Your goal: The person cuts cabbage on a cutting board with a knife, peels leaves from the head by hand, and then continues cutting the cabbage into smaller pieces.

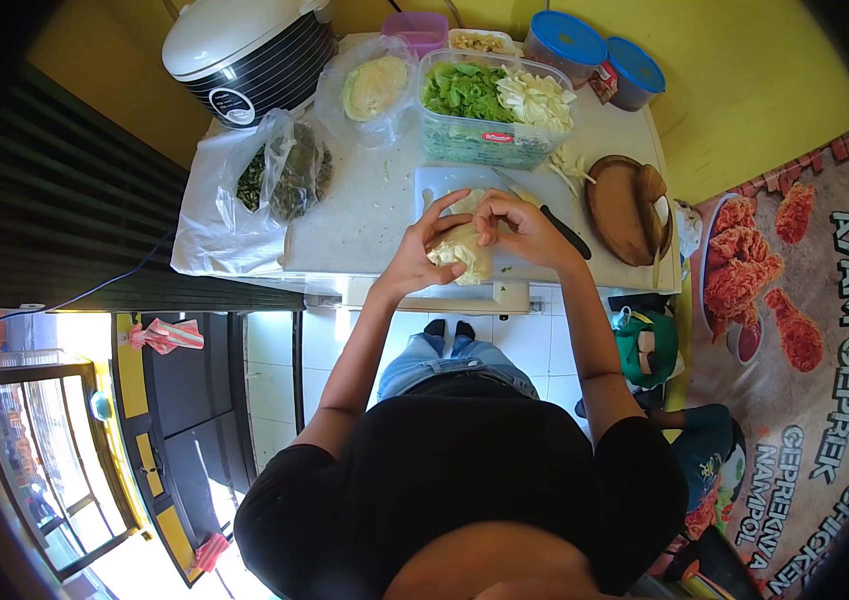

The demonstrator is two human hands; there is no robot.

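Note:
A pale piece of cabbage [465,258] is between my hands at the table's front edge, over the white cutting board [431,182]. My left hand [419,256] curves around its left side, thumb at the lower front. On the upper right of the cabbage, my right hand [522,228] has its fingers curled into a pinch, and its fingertips partly hide what they grip. A knife [567,234] with a black handle lies on the board, just beyond my right wrist. Behind the board stands a clear tub [490,150] of cut green leaves and shredded cabbage.
At the left are a rice cooker [250,65], a bag of dark green leaves [290,175] and a bagged cabbage [375,88]. A brown mortar with a pestle [617,212] sits at the right. Blue-lidded containers [567,42] stand at the back.

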